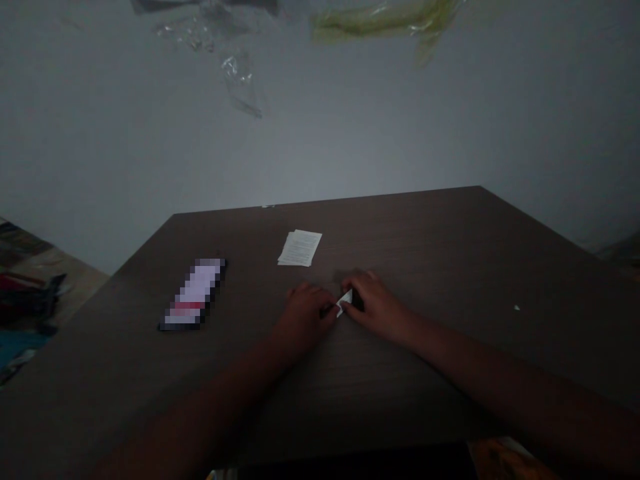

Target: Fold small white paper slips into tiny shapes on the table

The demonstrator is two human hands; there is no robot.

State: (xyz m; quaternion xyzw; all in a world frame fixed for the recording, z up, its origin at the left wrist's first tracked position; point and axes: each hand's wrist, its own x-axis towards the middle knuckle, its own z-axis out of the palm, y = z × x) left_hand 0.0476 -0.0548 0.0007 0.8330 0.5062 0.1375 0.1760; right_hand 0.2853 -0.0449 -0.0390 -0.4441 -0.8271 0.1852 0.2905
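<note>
A small piece of white paper (345,302), creased to a pointed shape, is between my two hands just above or on the brown table (410,247). My left hand (306,313) pinches its left end with thumb and fingers. From the other side my right hand (376,303) grips it, thumb low and fingers curled over the top. Part of the paper is hidden by the fingers. Beyond my hands lies a stack of printed paper sheets (301,249), slightly fanned.
To the left lies a phone (195,293) with a blurred screen. A tiny white scrap (517,307) rests at the right. Behind the table rises a pale wall (350,127) with yellow tape (380,21) and clear plastic (243,83). Cloth-like items (23,347) sit beyond the left edge.
</note>
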